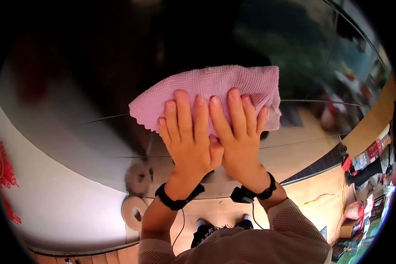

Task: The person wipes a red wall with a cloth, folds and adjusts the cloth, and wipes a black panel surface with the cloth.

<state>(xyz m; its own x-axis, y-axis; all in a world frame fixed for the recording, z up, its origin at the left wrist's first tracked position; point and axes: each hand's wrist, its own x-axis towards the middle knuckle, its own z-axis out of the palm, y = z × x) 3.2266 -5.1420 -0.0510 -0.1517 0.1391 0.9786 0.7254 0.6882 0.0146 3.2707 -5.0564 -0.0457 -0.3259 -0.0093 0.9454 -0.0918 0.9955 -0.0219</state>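
Observation:
A pink textured cloth (pixel 224 79), folded and wider than both hands together, lies against a dark glossy surface (pixel 198 35) that mirrors the room. My left hand (pixel 187 127) rests flat on the lower left half of the cloth, fingers spread and pointing up. Beside it, my right hand (pixel 240 127) presses on the lower right half, also with its fingers apart. The two thumbs meet in the middle, near the cloth's lower edge. Each wrist wears a black strap with a small black device and a cable.
A roll-shaped object (pixel 134 213) stands by the white wall (pixel 75 193) at the lower left, its reflection above it. Red decorations (pixel 2 165) hang on that wall. Assorted items, including a red and white bag (pixel 354 210), crowd the right side. My feet are on the light floor below.

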